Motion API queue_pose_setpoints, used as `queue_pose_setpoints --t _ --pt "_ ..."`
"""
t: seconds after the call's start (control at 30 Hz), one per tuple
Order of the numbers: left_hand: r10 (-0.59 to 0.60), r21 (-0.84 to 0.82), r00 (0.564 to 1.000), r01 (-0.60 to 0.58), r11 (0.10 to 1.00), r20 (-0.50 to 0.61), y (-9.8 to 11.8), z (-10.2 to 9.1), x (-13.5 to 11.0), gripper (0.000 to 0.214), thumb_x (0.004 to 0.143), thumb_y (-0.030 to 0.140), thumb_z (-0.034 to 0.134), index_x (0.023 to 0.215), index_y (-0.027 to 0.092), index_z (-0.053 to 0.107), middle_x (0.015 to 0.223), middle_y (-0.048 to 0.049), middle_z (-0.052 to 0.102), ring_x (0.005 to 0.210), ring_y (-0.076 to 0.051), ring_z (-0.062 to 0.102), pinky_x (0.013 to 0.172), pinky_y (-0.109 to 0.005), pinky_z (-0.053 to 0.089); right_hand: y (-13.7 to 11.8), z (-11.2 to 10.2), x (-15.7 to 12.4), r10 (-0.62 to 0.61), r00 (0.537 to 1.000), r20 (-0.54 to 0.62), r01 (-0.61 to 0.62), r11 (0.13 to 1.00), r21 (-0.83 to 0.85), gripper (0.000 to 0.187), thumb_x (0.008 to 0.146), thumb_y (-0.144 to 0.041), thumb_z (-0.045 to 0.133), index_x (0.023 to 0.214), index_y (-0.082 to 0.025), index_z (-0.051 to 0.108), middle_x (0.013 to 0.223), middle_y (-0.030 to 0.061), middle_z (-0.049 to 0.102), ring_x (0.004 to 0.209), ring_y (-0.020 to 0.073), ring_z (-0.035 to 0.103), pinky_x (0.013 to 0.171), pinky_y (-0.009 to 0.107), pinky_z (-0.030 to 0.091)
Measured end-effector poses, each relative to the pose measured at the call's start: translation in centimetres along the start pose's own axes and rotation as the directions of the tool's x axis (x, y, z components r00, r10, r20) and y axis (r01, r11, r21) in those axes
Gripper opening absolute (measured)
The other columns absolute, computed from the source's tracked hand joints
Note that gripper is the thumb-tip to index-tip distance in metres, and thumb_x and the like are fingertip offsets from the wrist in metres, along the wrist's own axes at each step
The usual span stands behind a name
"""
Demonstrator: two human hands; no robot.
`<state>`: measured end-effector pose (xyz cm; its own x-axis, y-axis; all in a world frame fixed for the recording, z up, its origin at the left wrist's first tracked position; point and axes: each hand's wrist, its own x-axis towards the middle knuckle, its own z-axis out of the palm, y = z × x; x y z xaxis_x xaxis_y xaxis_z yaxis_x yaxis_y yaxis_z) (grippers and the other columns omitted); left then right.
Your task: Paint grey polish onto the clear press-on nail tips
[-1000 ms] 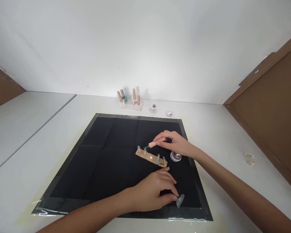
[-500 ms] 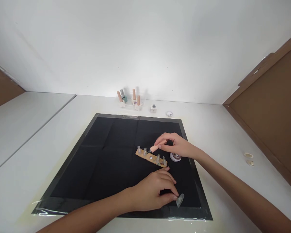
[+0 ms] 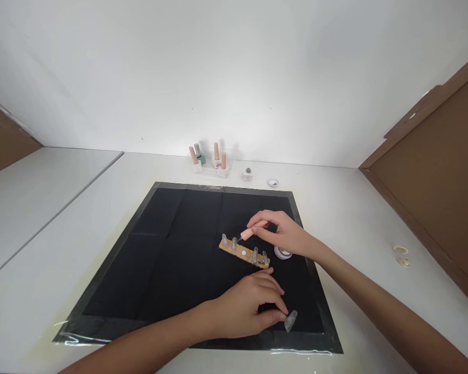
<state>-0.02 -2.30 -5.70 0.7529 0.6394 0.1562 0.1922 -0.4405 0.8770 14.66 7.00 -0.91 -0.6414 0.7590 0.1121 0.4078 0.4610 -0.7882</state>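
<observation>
A tan strip with several clear nail tips standing on it lies on the black mat. My right hand pinches a peach-handled polish brush, its tip at a nail tip near the strip's left end. A small round open jar sits just under that hand. My left hand rests on the mat nearer me, fingers curled, fingertips touching a loose clear nail tip.
Several polish bottles stand at the back by the wall, with a small open bottle and a round lid beside them. Two small rings lie on the white table at right. Brown board rises at right.
The brush dipped toward the middle of the strip, then came back up to the nail tip near the left end. My left hand has stayed put.
</observation>
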Motion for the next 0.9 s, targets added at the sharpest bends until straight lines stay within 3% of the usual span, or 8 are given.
queue_pose_setpoints --t 0.13,0.3,0.9 --pt "0.002 -0.002 1.0 -0.002 1.0 -0.004 -0.1 0.0 -0.1 0.013 0.083 0.021 0.057 0.082 0.018 0.069 0.08 -0.0041 0.073 0.096 -0.017 0.063 0.107 -0.039 0.029 -0.9 0.4 0.2 -0.11 0.994 -0.017 0.109 0.991 -0.084 0.01 0.084 -0.017 0.053 0.083 -0.019 0.063 0.084 0.0038 0.07 0.081 0.018 0.06 0.069 0.028 0.044" --pt "0.012 0.009 1.0 -0.012 1.0 -0.006 -0.2 0.0 -0.2 0.012 0.083 0.02 0.057 0.082 0.018 0.069 0.079 -0.0042 0.072 0.096 -0.017 0.063 0.106 -0.037 0.031 -1.7 1.1 0.6 -0.165 0.986 0.001 0.163 0.971 -0.174 0.009 0.084 -0.014 0.053 0.084 -0.019 0.06 0.082 0.0032 0.07 0.08 0.0179 0.059 0.071 0.029 0.044" --pt "0.011 -0.005 1.0 -0.011 1.0 -0.021 -0.4 0.2 -0.2 0.01 0.082 0.02 0.059 0.08 0.019 0.069 0.079 -0.0031 0.072 0.095 -0.016 0.063 0.104 -0.036 0.032 -1.6 1.9 0.9 -0.213 0.975 0.063 0.22 0.886 -0.408 0.011 0.083 -0.013 0.051 0.075 -0.018 0.056 0.077 0.003 0.065 0.074 0.0176 0.054 0.074 0.031 0.039"
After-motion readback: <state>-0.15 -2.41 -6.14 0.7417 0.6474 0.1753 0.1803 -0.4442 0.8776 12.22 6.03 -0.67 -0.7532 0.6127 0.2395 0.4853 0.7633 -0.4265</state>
